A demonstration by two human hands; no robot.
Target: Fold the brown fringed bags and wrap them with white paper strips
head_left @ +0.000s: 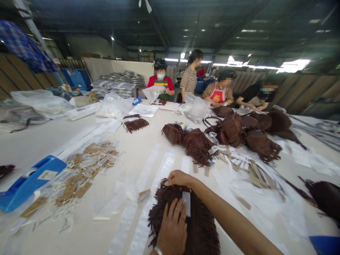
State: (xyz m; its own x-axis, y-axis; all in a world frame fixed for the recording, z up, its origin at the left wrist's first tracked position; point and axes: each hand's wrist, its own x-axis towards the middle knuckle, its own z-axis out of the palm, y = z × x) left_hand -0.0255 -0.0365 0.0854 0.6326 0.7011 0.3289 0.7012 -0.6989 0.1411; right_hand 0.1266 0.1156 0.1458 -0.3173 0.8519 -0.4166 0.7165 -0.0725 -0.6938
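Note:
A dark brown fringed bag (pixel 200 219) lies on the table right in front of me. My left hand (pixel 172 225) rests flat on it, fingers stretched out, touching a pale grey tag or strip (pixel 186 203) on the bag. At the bag's upper left corner, by a small metal ring, my right hand (pixel 179 178) pinches the edge between thumb and fingers. My right forearm crosses over the bag's right side. Just left of the bag is a small brown tag in clear plastic (pixel 144 194).
Brown card tags with white strings (pixel 87 168) are heaped at left, beside a blue tape dispenser (pixel 33 180). More brown fringed bags (pixel 231 129) and paper strips (pixel 255 171) lie to the right. Several people work across the table (pixel 111 187), among clear plastic bags (pixel 114 105).

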